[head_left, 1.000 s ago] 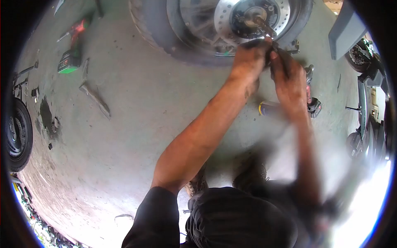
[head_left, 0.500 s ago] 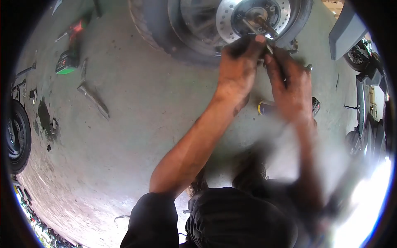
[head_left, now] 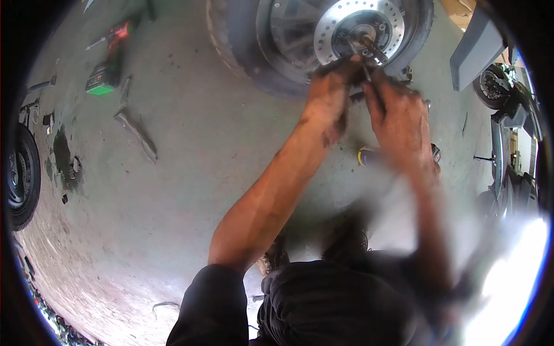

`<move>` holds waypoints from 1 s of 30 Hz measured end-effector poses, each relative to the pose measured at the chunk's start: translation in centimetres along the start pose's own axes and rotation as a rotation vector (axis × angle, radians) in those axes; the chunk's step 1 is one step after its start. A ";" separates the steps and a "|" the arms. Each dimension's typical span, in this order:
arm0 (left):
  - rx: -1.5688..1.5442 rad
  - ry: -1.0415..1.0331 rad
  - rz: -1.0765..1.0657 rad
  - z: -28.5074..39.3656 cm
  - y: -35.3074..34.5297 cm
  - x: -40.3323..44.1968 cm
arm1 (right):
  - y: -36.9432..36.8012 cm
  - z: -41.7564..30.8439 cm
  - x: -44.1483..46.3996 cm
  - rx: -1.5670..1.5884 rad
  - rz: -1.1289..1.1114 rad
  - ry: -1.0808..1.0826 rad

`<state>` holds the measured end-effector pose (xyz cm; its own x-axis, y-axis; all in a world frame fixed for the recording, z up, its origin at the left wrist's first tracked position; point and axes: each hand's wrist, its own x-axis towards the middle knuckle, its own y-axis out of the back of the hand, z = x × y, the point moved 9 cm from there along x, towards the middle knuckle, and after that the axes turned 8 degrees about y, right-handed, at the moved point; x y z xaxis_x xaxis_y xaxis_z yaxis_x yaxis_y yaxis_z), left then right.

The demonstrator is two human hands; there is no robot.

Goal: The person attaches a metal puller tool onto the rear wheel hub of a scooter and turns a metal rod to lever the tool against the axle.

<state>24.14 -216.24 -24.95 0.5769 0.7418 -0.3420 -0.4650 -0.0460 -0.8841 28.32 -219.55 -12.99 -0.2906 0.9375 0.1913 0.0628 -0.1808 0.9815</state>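
Observation:
A motorcycle wheel [head_left: 254,57] lies at the top of the head view, with a drilled brake disc [head_left: 325,34] and an axle [head_left: 374,49] sticking out of its hub. Both my hands meet at the near side of that hub. My left hand [head_left: 332,92] is closed, fingers bunched near the disc's lower edge; what it grips is hidden. My right hand [head_left: 401,112] is closed beside it, pinching a thin metal rod [head_left: 367,71] that shows between the hands. The rod's exact kind cannot be made out.
On the floor at left lie a red cordless drill [head_left: 109,57] with a green-edged battery and a curved metal lever [head_left: 137,134]. A yellow-and-blue can [head_left: 367,155] is under my right wrist. Another wheel [head_left: 23,179] stands far left; motorcycles [head_left: 511,121] stand at right.
The camera view has shifted, so the wheel appears slightly farther right. My hands remain together at the hub, with the right hand a little lower and farther left in view.

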 end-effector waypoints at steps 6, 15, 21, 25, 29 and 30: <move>-0.072 -0.010 -0.002 -0.3 0.6 0.5 | 0.5 -0.9 0.4 -0.115 0.011 0.174; -0.072 0.029 -0.095 -0.6 -0.9 0.8 | -0.7 2.8 0.5 0.239 -0.159 -0.288; 0.019 0.241 -0.122 -1.4 -0.3 0.8 | -4.0 3.5 -3.0 1.295 0.154 -0.925; 0.007 0.101 -0.070 -0.8 0.0 1.9 | -2.1 4.1 -2.7 1.105 0.220 -0.738; -0.058 0.059 -0.048 -0.6 -0.1 2.0 | 2.6 1.5 -0.5 0.447 0.250 -0.231; -0.044 0.044 -0.038 -0.5 -0.1 1.9 | 2.7 0.9 -0.1 0.332 0.237 -0.136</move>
<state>25.60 -215.16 -25.62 0.6228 0.7135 -0.3210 -0.4132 -0.0485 -0.9094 29.40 -219.88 -10.40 -0.1037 0.9164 0.3867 0.4226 -0.3114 0.8512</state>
